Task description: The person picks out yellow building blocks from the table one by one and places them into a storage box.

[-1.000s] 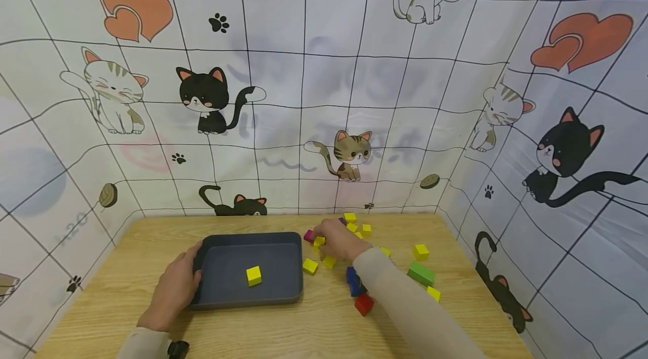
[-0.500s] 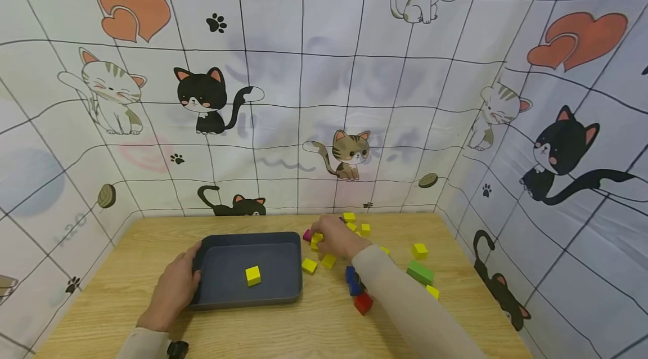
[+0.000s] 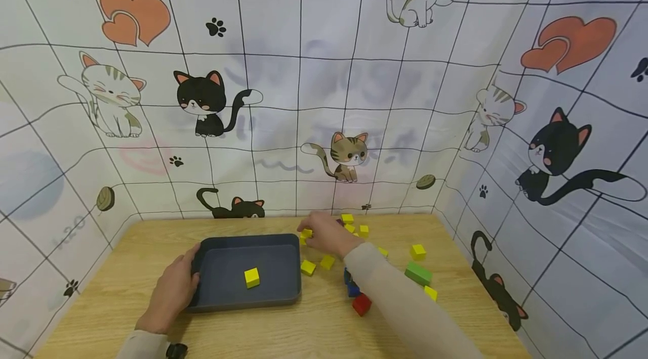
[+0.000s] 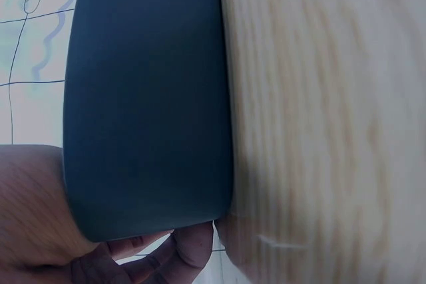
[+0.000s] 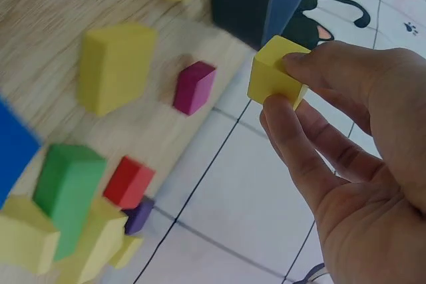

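Note:
A dark grey tray [image 3: 247, 303] lies on the wooden table, with one yellow cube [image 3: 251, 278] inside. My left hand [image 3: 169, 290] grips the tray's left side, its thumb by the rim and its fingers along the outer wall. The left wrist view shows those fingers [image 4: 193, 244] bent against the tray's end. My right hand [image 3: 329, 233] pinches a yellow block [image 5: 274, 74] between thumb and fingertips, raised beside the tray's far right corner. A magenta block [image 5: 195, 88] lies on the table near it in the right wrist view.
Yellow cubes [image 3: 307, 268] lie scattered right of the tray. Blue blocks [image 3: 352, 290] and a red block [image 3: 361, 305] are partly beside my right forearm. A green block [image 3: 418, 273] lies further right. A cat-print cloth [image 3: 273, 167] hangs behind and around the table.
My right hand has moved left toward the tray, carrying the yellow block it pinches. The left hand keeps its hold on the tray. The head view has shifted slightly.

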Demonstrator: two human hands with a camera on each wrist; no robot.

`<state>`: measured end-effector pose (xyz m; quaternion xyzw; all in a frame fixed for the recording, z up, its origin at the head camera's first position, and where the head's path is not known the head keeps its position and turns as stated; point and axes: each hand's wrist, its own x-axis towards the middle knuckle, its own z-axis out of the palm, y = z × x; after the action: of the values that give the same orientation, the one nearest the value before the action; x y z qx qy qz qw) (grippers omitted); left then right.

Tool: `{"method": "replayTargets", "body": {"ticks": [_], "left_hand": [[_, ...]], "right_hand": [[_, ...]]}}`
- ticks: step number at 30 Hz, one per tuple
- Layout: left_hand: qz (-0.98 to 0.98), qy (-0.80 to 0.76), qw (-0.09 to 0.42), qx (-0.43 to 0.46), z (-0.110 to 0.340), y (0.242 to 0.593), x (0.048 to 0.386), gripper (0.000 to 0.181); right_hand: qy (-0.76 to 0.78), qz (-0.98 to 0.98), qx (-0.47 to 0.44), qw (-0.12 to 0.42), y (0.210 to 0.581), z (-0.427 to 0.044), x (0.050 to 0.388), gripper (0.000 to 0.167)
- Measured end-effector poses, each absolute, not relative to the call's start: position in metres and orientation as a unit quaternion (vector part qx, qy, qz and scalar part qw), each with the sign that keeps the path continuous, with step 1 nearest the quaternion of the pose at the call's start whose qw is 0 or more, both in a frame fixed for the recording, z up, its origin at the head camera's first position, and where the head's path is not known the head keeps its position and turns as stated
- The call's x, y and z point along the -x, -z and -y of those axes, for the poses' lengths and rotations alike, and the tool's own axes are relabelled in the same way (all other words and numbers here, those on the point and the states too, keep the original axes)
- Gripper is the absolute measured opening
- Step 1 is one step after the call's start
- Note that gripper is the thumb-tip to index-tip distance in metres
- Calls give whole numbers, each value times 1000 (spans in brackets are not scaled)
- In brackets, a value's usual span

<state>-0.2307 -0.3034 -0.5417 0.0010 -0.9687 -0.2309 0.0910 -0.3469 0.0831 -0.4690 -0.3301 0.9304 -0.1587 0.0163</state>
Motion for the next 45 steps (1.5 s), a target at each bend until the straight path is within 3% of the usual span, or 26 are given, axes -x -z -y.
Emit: {"method": "replayTargets", "body": {"ticks": [14,25,45], "left_hand": [[969,234,83,4,298,547,223,75],[967,227,110,13,306,538,232,74],[970,226,86,3,303,541,228,74]], "right_hand": [[147,-925,349,32,481,-39,327,32],[91,-921,374,55,477,-3,339,31],[90,-921,371,76,478,-10,329,36]]}}
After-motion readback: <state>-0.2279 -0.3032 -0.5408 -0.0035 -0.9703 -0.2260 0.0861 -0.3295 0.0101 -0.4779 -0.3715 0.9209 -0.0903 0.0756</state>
